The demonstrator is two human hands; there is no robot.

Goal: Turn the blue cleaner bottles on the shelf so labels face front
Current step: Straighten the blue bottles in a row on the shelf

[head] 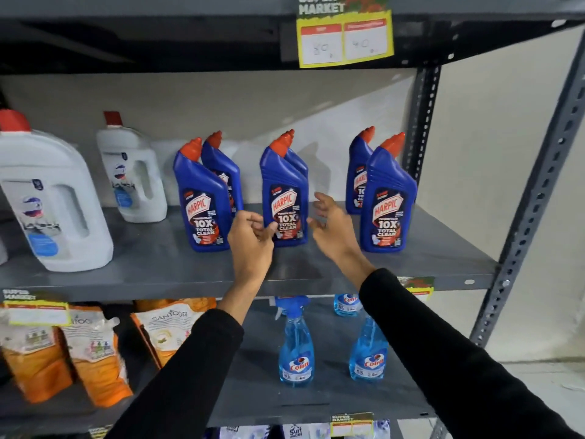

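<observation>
Grey metal shelf point(133, 264), pale wall behind, left hand point(251, 239) and right hand point(332, 226) flanking middle blue bottle point(285, 198), fingers released

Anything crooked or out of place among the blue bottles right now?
Nothing spilled or damaged. The three front blue bottles show their labels. The rear left bottle sits turned, its label angled away and half hidden. Both hands flank the middle front bottle, open.

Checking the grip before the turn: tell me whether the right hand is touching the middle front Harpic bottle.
Apart. The head view shows shelf visible between the right hand and the middle front Harpic bottle.
</observation>
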